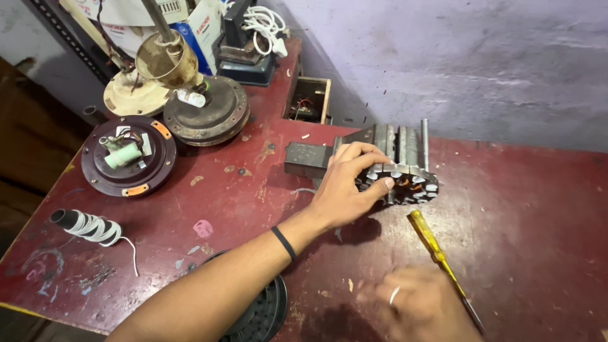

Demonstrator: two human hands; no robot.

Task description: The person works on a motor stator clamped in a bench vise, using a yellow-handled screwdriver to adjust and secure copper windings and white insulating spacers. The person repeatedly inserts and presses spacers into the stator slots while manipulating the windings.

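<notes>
On the red table [519, 209], a roll of white tape [85, 225] lies far left, with round fan motor housings [128, 155] behind it. The left hand [345, 183] reaches across and wraps its fingers over a metal motor core [405, 180] near the table's middle. Nearer right, the right hand [421, 307] closes on a yellow-handled screwdriver [437, 253].

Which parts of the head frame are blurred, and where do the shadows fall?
Head view: the right hand with the yellow screwdriver is motion-blurred; the left hand on the motor stator is sharp. Soft shadows lie under both hands on the red table; no harsh glare; wide-angle bending at the edges.
</notes>
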